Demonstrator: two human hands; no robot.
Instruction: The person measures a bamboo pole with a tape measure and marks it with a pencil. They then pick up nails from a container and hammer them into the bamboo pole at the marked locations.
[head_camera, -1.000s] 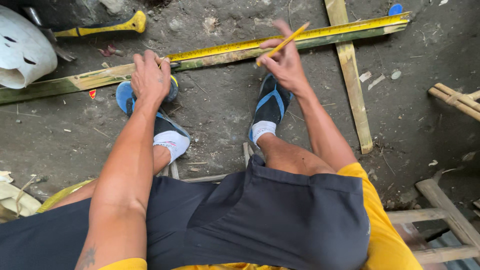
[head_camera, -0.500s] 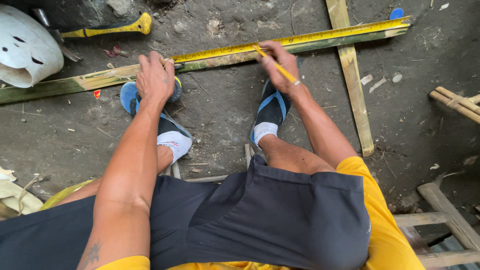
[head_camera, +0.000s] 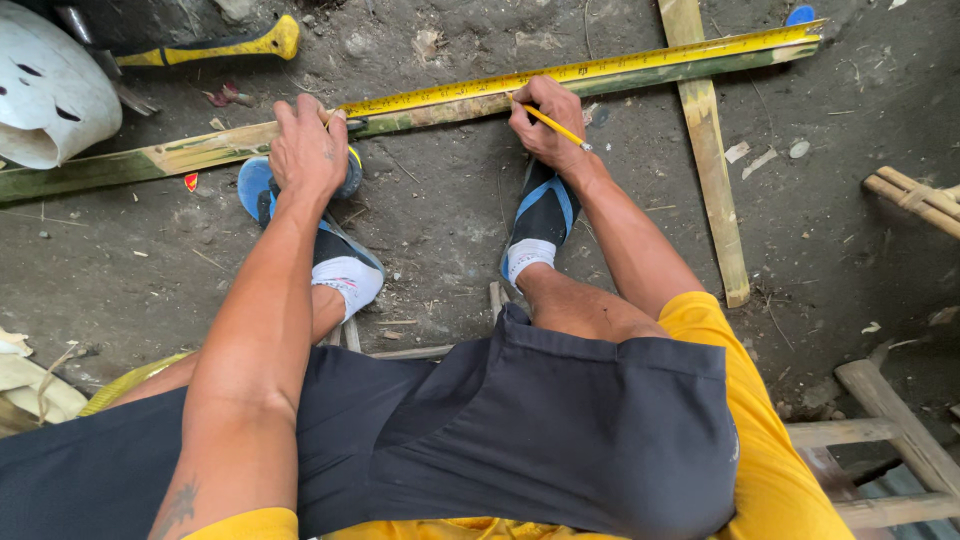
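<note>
Now left hand (head_camera: 305, 150) pins one tape measure (head_camera: 580, 72); right hand (head_camera: 545, 122) fingers pinch one pencil (head_camera: 555, 126).

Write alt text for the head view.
A seated person's right hand presses a yellow pencil to a bamboo strip on the dirt floor, while the left hand holds a yellow tape measure stretched along it.

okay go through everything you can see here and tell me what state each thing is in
Left hand: grip pressing tape case onto bamboo strip.
Right hand: grip shut on pencil, tip at tape.
Tape measure: extended along strip.
Crosswise slat: lying flat.
Hammer: lying unused.
</note>
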